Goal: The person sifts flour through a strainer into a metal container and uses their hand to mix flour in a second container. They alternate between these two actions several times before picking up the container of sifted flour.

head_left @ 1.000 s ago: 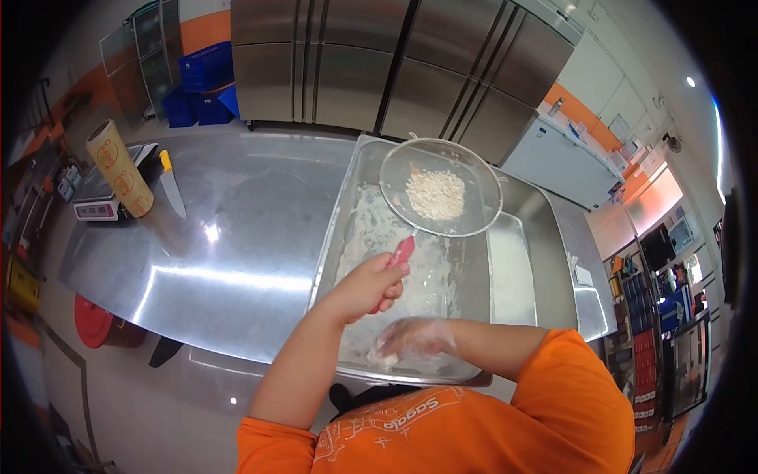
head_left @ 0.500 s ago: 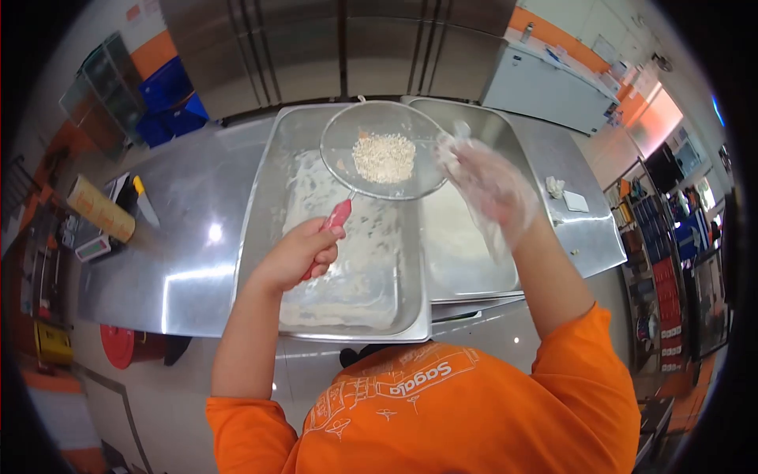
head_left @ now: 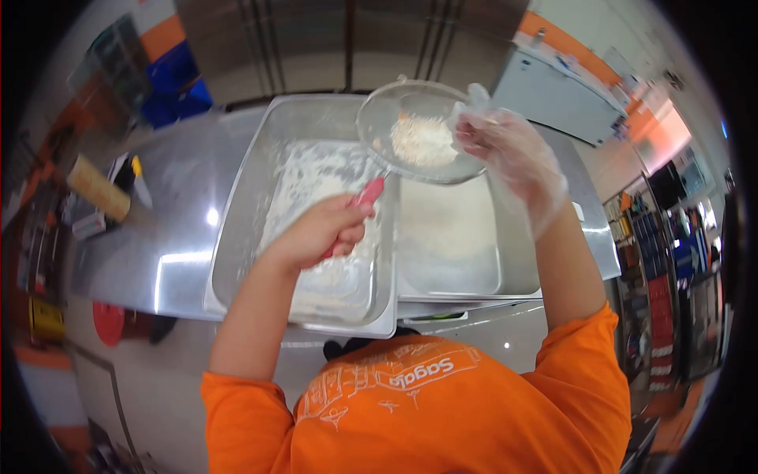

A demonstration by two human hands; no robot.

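A round wire-mesh sieve [head_left: 426, 179] with a pink handle hangs over the two metal trays. My bare left hand [head_left: 335, 229] is wrapped around its handle. In the mesh lies a heap of pale, crumbly flakes with white powder [head_left: 425, 144]. My right hand [head_left: 505, 146], in a clear plastic glove, is at the sieve's right rim. Its fingers are curled together; whether they hold powder or touch the rim, I cannot make out. The left tray [head_left: 243, 229] has a thin, patchy white coating. In the right tray [head_left: 454, 272] a smoother layer of white powder [head_left: 446, 217] spreads.
The trays stand on a steel table [head_left: 178, 237]. At its left lie a tape roll [head_left: 99, 188] and a yellow-handled knife [head_left: 138, 178]. Behind are steel cabinet doors [head_left: 308, 47] and a pale chest unit [head_left: 545, 87]. Shelving [head_left: 651, 253] stands at right.
The sieve and my left hand have shifted right, toward the right tray. My right hand has come in over the sieve's right side. More white powder shows on the flakes. The view has shifted slightly.
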